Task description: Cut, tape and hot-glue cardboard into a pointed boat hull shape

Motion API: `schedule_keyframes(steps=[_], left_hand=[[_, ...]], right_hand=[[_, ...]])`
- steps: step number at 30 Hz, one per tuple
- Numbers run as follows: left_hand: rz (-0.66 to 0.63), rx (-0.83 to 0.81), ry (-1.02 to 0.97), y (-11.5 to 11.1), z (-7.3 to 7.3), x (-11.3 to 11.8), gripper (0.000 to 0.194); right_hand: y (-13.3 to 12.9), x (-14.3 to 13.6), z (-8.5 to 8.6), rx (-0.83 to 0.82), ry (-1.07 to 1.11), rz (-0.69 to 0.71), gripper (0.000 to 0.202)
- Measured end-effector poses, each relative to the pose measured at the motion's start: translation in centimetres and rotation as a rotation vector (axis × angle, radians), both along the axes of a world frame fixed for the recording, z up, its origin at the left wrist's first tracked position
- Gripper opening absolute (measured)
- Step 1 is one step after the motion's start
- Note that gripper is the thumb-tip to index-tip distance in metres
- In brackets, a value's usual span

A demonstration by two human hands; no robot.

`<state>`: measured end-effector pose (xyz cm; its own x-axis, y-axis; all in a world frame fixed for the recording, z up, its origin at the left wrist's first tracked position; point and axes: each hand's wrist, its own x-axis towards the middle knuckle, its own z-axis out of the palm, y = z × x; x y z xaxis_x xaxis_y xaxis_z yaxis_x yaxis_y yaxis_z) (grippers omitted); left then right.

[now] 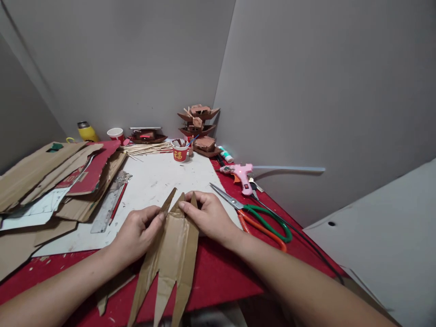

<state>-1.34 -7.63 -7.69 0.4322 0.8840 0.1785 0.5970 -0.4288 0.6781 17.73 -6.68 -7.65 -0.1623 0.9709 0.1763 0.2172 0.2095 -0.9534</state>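
Note:
A brown cardboard cutout (172,247) with pointed strips at both ends is held between my hands over the table's front edge. My left hand (141,229) pinches its left strip near the upper end, thumb on top. On the other side my right hand (207,213) grips the upper right part, its thumb pressed on the middle point and the fingers behind. Long creases run down the cardboard between the strips. Just right of my right hand lie scissors (252,213) with one green and one orange handle. The fingers behind the cardboard are partly hidden.
Cardboard sheets (41,170) are piled at left beside a ruler (109,211) and a red pencil (118,203). A pink glue gun (241,175) with a long glue stick lies at right. Behind are a paint cup (180,151), thin sticks (148,149) and model boats (199,122).

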Motion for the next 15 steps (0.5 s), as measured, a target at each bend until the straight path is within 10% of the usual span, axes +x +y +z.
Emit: schedule_keyframes(steps=[15], left_hand=[[-0.053, 0.037, 0.209, 0.05, 0.22, -0.08, 0.021]], right_hand=[[-0.07, -0.30, -0.28, -0.226, 0.100, 0.175, 0.012]])
